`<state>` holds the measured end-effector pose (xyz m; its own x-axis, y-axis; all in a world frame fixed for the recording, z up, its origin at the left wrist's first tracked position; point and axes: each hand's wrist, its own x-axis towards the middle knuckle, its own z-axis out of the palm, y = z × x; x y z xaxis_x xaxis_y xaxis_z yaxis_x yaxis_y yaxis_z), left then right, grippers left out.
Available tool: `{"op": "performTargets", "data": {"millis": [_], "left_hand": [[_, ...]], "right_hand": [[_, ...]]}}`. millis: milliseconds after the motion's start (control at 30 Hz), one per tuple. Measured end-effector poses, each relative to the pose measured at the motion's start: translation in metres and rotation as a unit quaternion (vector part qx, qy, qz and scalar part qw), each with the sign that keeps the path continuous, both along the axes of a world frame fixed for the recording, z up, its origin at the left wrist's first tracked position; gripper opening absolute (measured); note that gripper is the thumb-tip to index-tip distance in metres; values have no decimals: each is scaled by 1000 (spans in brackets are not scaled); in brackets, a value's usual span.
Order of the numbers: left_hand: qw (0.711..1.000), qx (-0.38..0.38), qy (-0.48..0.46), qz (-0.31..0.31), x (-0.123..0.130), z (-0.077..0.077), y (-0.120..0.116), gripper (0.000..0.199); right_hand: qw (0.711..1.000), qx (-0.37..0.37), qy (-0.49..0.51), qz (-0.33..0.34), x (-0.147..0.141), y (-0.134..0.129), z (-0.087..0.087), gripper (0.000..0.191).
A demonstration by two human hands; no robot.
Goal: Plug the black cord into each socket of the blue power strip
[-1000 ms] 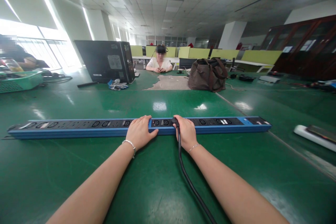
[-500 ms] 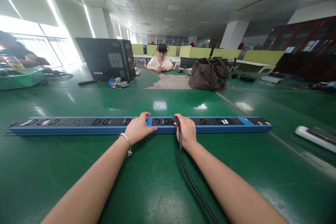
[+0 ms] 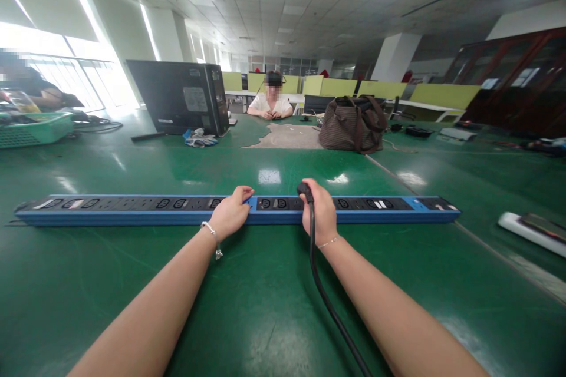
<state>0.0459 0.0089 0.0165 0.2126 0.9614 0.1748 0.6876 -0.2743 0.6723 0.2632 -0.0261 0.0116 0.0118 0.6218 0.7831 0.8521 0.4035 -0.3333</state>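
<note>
A long blue power strip (image 3: 283, 219) with black sockets lies across the green table in the head view. My left hand (image 3: 229, 213) is on it left of the middle, its fingers curled over the far edge and the thumb drawn in close. Between the fingers of my right hand (image 3: 321, 211) is a black power plug (image 3: 304, 189), held just above the sockets and apart from them as far as I can see. From the plug a thick black cable (image 3: 319, 283) runs down toward the bottom edge. The plug's pins are hidden.
At the right lies a white bar with a dark object on it (image 3: 533, 234). Farther back are a black computer case (image 3: 177, 97), gloves (image 3: 200, 138), a brown bag (image 3: 351, 125) and a green basket (image 3: 38, 128). A person (image 3: 270, 105) sits across the table.
My right hand has lifted the plug up and slightly right, off the power strip. My left thumb has moved from the strip's front side in toward the fingers.
</note>
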Motion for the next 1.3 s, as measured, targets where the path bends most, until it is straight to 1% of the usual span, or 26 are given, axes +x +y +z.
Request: {"op": "performTargets", "data": {"millis": [67,133,200,233,300,333,400,433,467,500,533,633,733,800,867,933,967,1000,1067,1167,1300], "left_hand": [[1000,7,-9,7,-2,-2,2,47],[1000,16,-17,15,-3,-3,2,47],[999,38,-25,21,-3,-3,1,43],[998,60,-25,23,-4,-3,-1,41],[991,137,-5,12,-3,-3,-5,39],[983,185,15,-8,-1,-3,-8,42],[957,274,55,-73,3,-3,-15,51],[944,307,70,-103,7,-3,-18,56],[931,336,81,-117,11,-2,-22,59],[920,363,89,-120,15,-2,-25,57],[911,385,97,-116,19,-1,-28,50],[889,424,114,-131,25,-1,-32,39],[881,439,116,-135,21,1,-30,35],[890,432,93,-112,13,3,-26,33],[909,408,59,-62,2,6,-20,33],[926,374,41,6,-9,9,-15,32],[932,360,33,31,-14,9,-13,32],[937,346,30,42,-19,9,-11,32],[943,328,36,41,-26,7,-9,32],[947,314,60,9,-33,4,-8,32],[942,315,112,-20,-39,0,-6,32]], "right_hand": [[999,38,-22,17,-1,-4,13,29],[999,30,-30,31,-2,-6,15,29],[999,-10,-25,47,-6,-7,8,28],[998,-28,-17,52,-8,-7,3,27],[996,-49,-7,68,-13,-5,-6,28],[996,-52,-3,77,-16,-5,-9,29],[994,-55,5,92,-22,-5,-11,31],[994,-57,10,96,-25,-5,-11,33],[993,-59,17,98,-27,-6,-11,36],[993,-60,24,100,-30,-7,-10,38],[993,-59,30,102,-32,-8,-10,39],[991,-50,49,111,-34,-9,-11,39],[989,-49,59,123,-32,-8,-13,38],[989,-50,53,129,-27,-6,-15,41],[990,-51,47,123,-21,-3,-18,43],[991,-55,59,103,-15,0,-20,40],[992,-57,69,91,-12,2,-20,38],[992,-59,78,80,-10,3,-21,37],[992,-60,80,71,-7,4,-21,36],[993,-57,70,71,-7,4,-22,34],[993,-55,72,78,-8,5,-22,34]]}}
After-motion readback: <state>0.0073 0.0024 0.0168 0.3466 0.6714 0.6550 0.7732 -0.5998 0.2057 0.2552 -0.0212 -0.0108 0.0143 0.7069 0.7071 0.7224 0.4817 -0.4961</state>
